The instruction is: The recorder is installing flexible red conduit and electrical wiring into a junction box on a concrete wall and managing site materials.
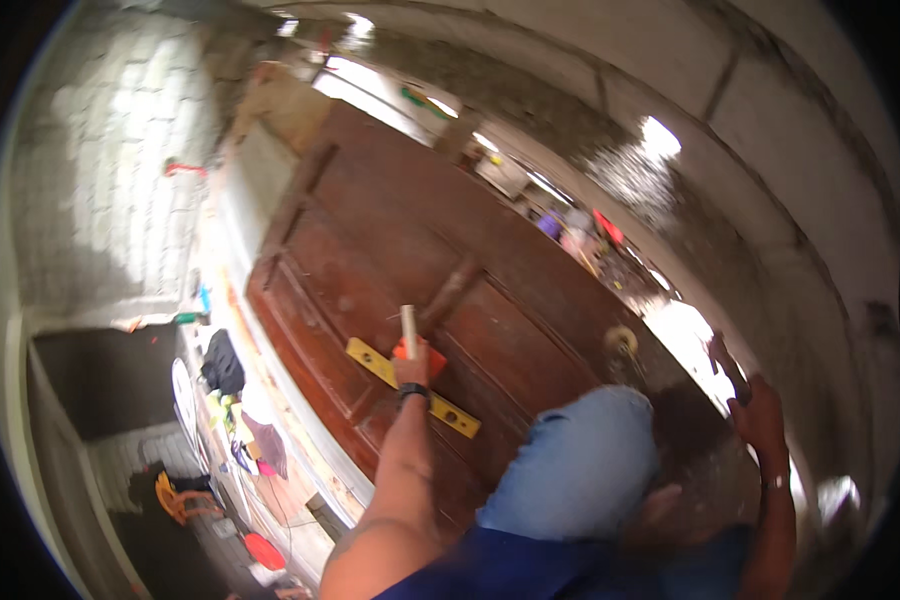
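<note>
A brown panelled wooden door (370, 240) lies slanted beneath me, and a knee in light blue jeans (580, 450) is over its lower part. My left hand (411, 366), a dark watch at its wrist, is closed round a pale wooden stick (408, 322) that points up past the fingers. Right beside these fingers is an orange-red object (431, 362), partly covered. Under the hand a yellow spirit level (455, 416) lies across the door. Off to the right, my right hand (760, 412) is raised and closed on a dark tool (728, 366), too blurred to name its kind.
A round brass-coloured door fitting (622, 343) sits at the door's right. Cloths and a dark bag (223, 362) lie beyond the left edge, with a red round object (264, 550) farther down. A whitewashed brick wall (120, 180) stands left; a rough wall (770, 230) curves along the right.
</note>
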{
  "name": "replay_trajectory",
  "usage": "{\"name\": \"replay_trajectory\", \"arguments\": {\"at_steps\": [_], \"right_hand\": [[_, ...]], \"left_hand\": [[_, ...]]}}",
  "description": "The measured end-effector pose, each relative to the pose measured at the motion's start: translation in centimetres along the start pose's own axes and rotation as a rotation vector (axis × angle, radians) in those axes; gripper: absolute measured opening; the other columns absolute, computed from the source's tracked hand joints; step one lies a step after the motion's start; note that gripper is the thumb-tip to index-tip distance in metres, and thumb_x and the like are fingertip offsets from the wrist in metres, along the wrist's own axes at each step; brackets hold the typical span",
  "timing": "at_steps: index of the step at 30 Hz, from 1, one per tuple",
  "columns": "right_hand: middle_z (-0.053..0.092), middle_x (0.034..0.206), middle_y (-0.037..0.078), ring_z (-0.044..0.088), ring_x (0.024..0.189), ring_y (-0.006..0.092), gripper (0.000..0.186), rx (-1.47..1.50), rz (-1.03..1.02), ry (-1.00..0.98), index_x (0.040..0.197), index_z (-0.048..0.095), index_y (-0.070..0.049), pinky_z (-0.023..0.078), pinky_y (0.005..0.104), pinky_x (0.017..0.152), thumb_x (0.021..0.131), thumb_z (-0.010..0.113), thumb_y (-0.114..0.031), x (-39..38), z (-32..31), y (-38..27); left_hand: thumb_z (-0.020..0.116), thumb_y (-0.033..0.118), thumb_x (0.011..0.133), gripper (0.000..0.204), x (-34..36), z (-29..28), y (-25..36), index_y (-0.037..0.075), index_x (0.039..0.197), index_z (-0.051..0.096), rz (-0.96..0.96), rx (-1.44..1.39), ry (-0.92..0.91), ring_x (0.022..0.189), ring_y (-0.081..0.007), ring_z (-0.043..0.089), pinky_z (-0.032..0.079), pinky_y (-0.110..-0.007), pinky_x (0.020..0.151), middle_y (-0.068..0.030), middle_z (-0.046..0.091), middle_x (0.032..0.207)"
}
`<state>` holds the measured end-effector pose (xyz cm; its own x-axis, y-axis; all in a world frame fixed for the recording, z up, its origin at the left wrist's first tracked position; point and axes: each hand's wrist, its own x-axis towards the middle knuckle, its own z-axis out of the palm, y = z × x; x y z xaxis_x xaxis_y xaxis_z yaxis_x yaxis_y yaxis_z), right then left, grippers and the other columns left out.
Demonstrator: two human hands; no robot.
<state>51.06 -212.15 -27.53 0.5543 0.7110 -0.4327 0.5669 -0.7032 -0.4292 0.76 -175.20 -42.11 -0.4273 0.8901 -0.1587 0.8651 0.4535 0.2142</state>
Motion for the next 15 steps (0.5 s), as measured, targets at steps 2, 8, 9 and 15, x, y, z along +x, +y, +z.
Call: {"name": "replay_trajectory", "arguments": {"at_steps": [2,8,9,15], "right_hand": [[0.058,0.075,0.021,0.057,0.073,0.0409,0.026,0.008,-0.009,-0.04,0.084,0.053,0.0,0.044,0.0452,0.065,0.072,0.072,-0.013,1.1,0.3,-0.8],[0.06,0.081,0.025,0.059,0.079,0.0416,0.032,0.044,0.065,-0.091,0.092,0.055,0.002,0.045,0.0457,0.068,0.075,0.071,-0.019,0.3,-1.8,-0.9],[0.06,0.081,0.025,0.059,0.079,0.0416,0.032,0.044,0.071,-0.105,0.092,0.055,0.002,0.045,0.0457,0.068,0.075,0.071,-0.019,0.5,-1.7,-0.7],[0.061,0.1,0.025,0.057,0.093,0.0408,0.047,-0.142,0.151,-0.072,0.109,0.056,0.003,0.046,0.0436,0.081,0.078,0.068,-0.03,1.4,-3.0,0.0]], "left_hand": [[0.053,0.079,0.067,0.088,1.0,-1.0,-2.7,-0.005,0.091,0.065,-0.003,0.071,-0.196,0.086,-0.0333,0.066,0.05,-0.043,0.071,-0.0212,0.066,0.083],[0.054,0.05,0.083,0.055,-2.2,-4.7,1.5,-0.004,0.077,0.064,0.24,0.156,-0.094,0.08,-0.0446,0.058,0.044,-0.05,0.069,-0.0301,0.06,0.081],[0.053,0.045,0.084,0.051,-1.6,-3.8,2.0,-0.005,0.078,0.061,0.315,0.138,-0.043,0.082,-0.0442,0.057,0.043,-0.051,0.07,-0.0294,0.059,0.082],[0.057,0.032,0.08,0.028,2.7,5.6,9.6,0.005,0.087,0.056,0.782,0.342,0.33,0.083,-0.0368,0.057,0.048,-0.05,0.071,-0.0176,0.059,0.088]]}}
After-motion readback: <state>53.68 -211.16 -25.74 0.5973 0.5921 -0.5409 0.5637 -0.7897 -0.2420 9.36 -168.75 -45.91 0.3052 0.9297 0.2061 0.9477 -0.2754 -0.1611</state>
